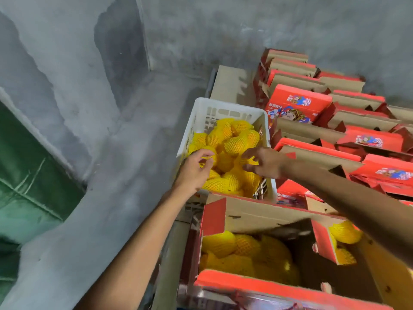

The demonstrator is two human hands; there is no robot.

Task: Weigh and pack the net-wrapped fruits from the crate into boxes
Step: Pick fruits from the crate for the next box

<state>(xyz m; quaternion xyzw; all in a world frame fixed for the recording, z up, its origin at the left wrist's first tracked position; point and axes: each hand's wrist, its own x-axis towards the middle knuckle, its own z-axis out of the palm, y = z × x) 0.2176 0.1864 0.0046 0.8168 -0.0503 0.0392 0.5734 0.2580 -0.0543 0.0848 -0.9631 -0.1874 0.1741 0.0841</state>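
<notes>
While both hands reach into the white crate [202,108] of net-wrapped fruits [234,142], the left hand [196,168] pinches one's yellow netting and the right hand [266,162] hovers, fingers spread and empty. Netting could snag neighbouring fruits. The near open box [257,218] has room at its right; red cartons [299,104] crowd the crate's right edge.

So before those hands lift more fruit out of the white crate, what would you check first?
1. Fruit left in the white crate: ok, many net-wrapped fruits remain.
2. Left hand has a grip: ok, fingers curl round a netted fruit.
3. Right hand has a grip: not ok, fingers spread above the pile, holding nothing.
4. Room in the open box nearest the camera: ok, its right part looks unfilled.
5. Scale ready for weighing: cannot tell, none in view.
</notes>
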